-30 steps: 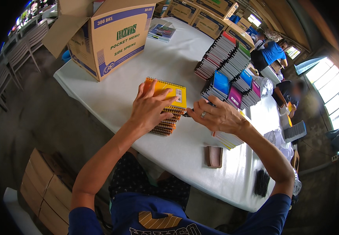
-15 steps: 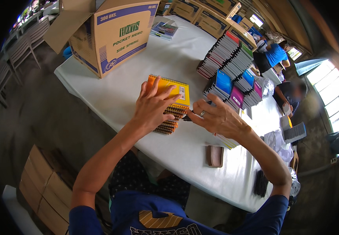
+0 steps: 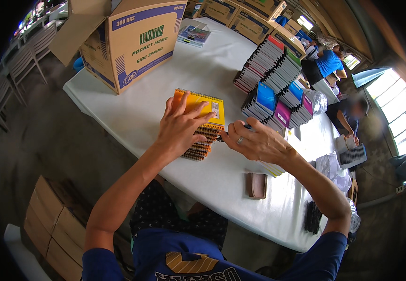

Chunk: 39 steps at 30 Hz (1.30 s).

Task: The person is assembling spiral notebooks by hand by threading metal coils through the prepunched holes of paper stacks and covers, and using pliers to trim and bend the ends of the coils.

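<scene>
Nearest in, the left hand [image 3: 179,129] lies spread and flat on the yellow-covered notebook [image 3: 203,107] topping a small stack of spiral notebooks [image 3: 202,140], fingers fanned across the cover, pressing rather than gripping. Just beside it the right hand [image 3: 254,140] curls loosely at the stack's right edge, fingertips pinched around something dark and thin that I cannot make out; a ring shows on one finger. The stack sits near the front edge of the white tabletop [image 3: 137,112], right in front of the person. By my reckoning these pads are light singly, but a stack carries some weight and wants to slide, card cover on card cover; the wire coils along one side look snaggy and bendable, so the safer hold is across the flat faces, palm on top and fingers under the plain edge, squeezing the pile together. A little further right lies a small brown pouch-like object [image 3: 257,185]. Beyond, more notebooks in blue, pink and green covers stand in leaning piles [image 3: 278,89]. Far left stands an open cardboard carton [image 3: 132,42], with more cartons behind it, and other people at work off to the right.
</scene>
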Each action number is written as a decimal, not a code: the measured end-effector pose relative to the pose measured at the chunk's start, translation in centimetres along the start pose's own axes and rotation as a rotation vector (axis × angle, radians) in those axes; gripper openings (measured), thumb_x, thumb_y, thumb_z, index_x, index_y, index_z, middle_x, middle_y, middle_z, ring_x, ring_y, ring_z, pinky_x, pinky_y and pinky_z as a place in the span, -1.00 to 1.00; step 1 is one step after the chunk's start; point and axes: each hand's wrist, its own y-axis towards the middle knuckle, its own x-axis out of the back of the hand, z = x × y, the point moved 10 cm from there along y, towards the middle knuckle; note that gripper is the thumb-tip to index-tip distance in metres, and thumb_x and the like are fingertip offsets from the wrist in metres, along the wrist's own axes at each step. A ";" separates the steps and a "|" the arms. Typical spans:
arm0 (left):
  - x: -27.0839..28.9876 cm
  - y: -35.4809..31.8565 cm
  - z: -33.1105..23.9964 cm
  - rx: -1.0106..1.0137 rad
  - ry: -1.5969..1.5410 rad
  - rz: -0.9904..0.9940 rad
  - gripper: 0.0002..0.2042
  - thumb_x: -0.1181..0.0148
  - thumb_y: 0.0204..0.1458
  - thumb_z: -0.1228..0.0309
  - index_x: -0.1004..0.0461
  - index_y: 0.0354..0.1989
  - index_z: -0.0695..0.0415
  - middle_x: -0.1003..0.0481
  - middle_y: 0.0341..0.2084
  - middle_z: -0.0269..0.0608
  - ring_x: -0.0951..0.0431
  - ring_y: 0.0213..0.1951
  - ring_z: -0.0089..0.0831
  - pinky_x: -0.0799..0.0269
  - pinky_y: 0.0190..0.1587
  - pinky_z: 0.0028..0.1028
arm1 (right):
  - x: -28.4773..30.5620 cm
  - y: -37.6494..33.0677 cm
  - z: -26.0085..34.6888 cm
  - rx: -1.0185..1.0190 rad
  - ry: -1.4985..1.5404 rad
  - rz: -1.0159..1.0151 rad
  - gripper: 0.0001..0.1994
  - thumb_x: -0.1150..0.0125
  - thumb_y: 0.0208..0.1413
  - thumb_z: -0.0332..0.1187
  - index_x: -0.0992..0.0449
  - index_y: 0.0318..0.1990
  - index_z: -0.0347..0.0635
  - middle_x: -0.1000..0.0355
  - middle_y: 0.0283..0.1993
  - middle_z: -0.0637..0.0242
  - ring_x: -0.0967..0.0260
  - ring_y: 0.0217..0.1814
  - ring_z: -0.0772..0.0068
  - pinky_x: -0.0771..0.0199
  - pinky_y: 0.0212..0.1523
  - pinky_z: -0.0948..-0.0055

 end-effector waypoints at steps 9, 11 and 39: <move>-0.1 -0.3 0.1 0.008 0.016 -0.025 -0.35 -0.40 -0.17 0.03 -0.41 0.21 -0.37 -0.28 0.31 -0.44 -0.03 0.40 -0.04 0.10 0.38 -0.03 | -3.5 -0.4 -1.5 -0.479 0.320 0.494 -0.75 -0.25 0.01 -0.34 -0.53 -0.13 -0.15 -0.40 -0.15 0.47 -0.29 0.02 0.53 -0.26 0.10 0.42; -0.2 -0.4 -0.1 0.009 0.001 -0.017 -0.34 -0.41 -0.19 0.04 -0.41 0.22 -0.37 -0.26 0.32 -0.44 -0.02 0.40 -0.03 0.09 0.38 -0.02 | 0.4 0.5 -2.0 -0.198 0.236 0.059 -0.74 -0.24 0.02 -0.33 -0.50 -0.10 -0.10 -0.40 -0.14 0.51 -0.25 0.07 0.51 -0.26 0.11 0.38; -0.5 -0.4 -0.1 -0.044 -0.041 0.019 -0.12 -0.56 -0.40 0.14 -0.33 0.28 -0.27 -0.19 0.35 -0.35 0.04 0.42 -0.02 0.14 0.37 0.16 | -0.8 2.0 2.2 -0.081 0.213 0.025 -0.73 -0.23 0.01 -0.33 -0.52 -0.09 -0.09 -0.39 -0.16 0.49 -0.30 0.00 0.52 -0.32 0.02 0.37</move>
